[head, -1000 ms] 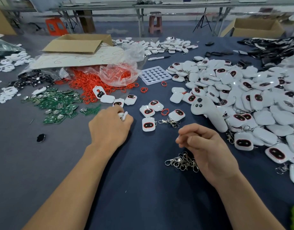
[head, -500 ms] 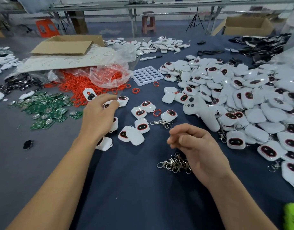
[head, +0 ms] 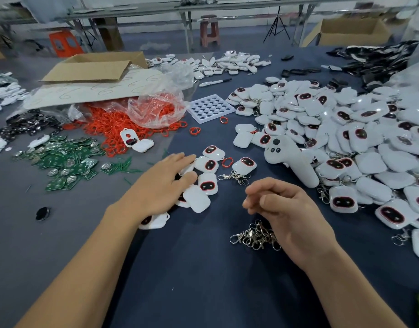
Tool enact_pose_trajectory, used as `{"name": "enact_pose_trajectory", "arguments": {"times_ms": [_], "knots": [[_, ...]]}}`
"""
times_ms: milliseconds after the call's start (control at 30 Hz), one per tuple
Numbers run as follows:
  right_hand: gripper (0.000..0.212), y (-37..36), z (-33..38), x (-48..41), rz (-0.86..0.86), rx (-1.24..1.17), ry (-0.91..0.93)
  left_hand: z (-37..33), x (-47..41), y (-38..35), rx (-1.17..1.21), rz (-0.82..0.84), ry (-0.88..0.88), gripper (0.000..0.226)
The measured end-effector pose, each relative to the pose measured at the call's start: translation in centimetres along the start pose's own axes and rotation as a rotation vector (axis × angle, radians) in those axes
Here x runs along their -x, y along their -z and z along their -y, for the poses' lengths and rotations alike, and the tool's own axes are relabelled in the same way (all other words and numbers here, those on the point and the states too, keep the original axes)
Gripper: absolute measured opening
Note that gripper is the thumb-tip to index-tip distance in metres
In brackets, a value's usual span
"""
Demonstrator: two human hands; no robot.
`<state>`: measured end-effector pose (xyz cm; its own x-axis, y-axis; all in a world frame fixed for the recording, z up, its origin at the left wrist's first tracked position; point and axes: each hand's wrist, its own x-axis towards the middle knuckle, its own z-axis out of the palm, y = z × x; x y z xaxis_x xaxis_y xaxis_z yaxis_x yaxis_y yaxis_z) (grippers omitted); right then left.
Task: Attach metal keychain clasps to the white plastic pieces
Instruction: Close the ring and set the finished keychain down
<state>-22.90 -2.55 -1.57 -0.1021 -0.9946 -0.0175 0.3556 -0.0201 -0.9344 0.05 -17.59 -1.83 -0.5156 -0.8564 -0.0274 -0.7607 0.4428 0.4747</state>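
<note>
— So where are your hands?
— My left grip (head: 163, 183) lies flat, fingers apart, over white plastic pieces (head: 205, 183) mid-frame on the counter (head: 203, 280).
— And the right?
— My right grip (head: 286, 209) is loosely curled, empty, above the metal clasps (head: 253, 236).

You are working under soft, even overhead light, bright enough to read the whole dark table (head: 203, 280). Your forearms are casting only faint, diffuse shadows. Glare is showing on the clear plastic bag (head: 156, 110) and on the glossy white pieces (head: 345, 129) at right. The wide lens is bending the edges, and the far background is looking slightly smeared.
</note>
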Motion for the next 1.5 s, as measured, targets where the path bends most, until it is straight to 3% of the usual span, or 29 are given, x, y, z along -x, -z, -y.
{"name": "enact_pose_trajectory", "arguments": {"times_ms": [100, 200, 267, 400, 500, 667, 833, 933, 1100, 1200, 1267, 1400, 1500], "knots": [[0.027, -0.1, 0.1, 0.2, -0.005, 0.005, 0.003, -0.9, 2.6, -0.6, 0.143, -0.01, -0.013, 0.052], [0.027, -0.3, 0.1, 0.4, -0.008, 0.0, 0.006, -0.5, 2.4, 1.0, 0.305, -0.142, 0.012, 0.057], [0.026, -0.3, 0.0, 0.5, -0.008, 0.001, 0.008, 1.4, 0.2, 2.5, 0.106, -0.205, 0.065, 0.059], [0.026, -0.3, 0.2, 0.6, -0.016, -0.01, -0.002, 4.2, -3.7, 4.0, -0.255, -0.048, 0.269, 0.07], [0.026, -0.1, 0.1, 0.4, -0.012, -0.006, -0.004, 4.1, -3.6, 3.0, -0.357, -0.018, 0.215, 0.07], [0.029, -0.2, -0.7, 0.2, 0.005, 0.117, 0.03, 0.7, 0.7, 0.2, 0.014, -0.022, 0.051, 0.056], [0.029, -0.7, -1.0, 0.4, 0.037, 0.247, 0.055, -2.1, 3.4, -2.1, 0.039, -0.04, 0.025, 0.06], [0.03, -0.7, -1.2, 0.3, 0.037, 0.273, 0.061, -3.6, 2.9, -3.1, 0.119, -0.141, 0.042, 0.058], [0.03, -0.8, -1.3, 0.4, -0.063, 0.271, 0.066, -5.7, 2.0, -3.3, 0.526, -0.436, 0.163, 0.046], [0.033, -1.1, -1.9, 0.7, -0.255, 0.486, 0.153, -5.0, 3.5, -1.7, 0.561, -0.603, 0.225, 0.038], [0.043, -1.7, -2.2, 1.0, -0.27, 0.784, 0.222, -4.1, 5.5, -0.9, 0.372, -0.517, 0.174, 0.041], [0.073, -3.1, -3.6, 0.5, -0.044, 1.274, 0.234, -4.5, 8.6, -2.5, 0.149, -0.236, -0.145, 0.06], [0.05, -3.3, -4.2, 0.2, -0.072, 1.378, 0.285, -4.7, 8.4, -4.5, -0.075, -0.218, -0.259, 0.056]]}}
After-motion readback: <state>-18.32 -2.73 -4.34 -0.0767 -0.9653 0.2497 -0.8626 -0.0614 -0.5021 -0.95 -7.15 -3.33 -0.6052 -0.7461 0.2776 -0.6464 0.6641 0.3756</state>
